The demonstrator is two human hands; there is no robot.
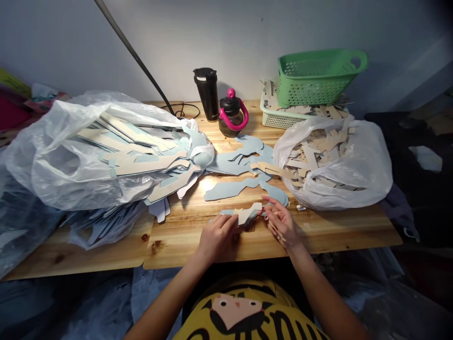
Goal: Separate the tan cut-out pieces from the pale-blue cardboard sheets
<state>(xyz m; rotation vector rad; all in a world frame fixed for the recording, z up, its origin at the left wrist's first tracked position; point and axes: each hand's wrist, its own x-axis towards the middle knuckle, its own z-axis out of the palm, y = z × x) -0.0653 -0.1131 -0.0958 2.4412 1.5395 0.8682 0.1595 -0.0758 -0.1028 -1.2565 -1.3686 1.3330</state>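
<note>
A shaped cut-out piece, cream on top with light blue backing, is held just above the table near its front edge. My left hand is closed around its left part, the fingers partly hiding it. At its right end, my right hand touches it with the thumb, the index finger stretched out above. Small beige bits appear against the right hand's curled fingers, too small to make out fully. Just beyond lie flat light blue cut-outs, and more blue pieces are stacked behind them.
On the left, a plastic bag spills cream and blue cut-outs. A white bag of beige scraps stands right. Behind are a black tumbler, a pink-handled bottle and a green basket on a pale tray.
</note>
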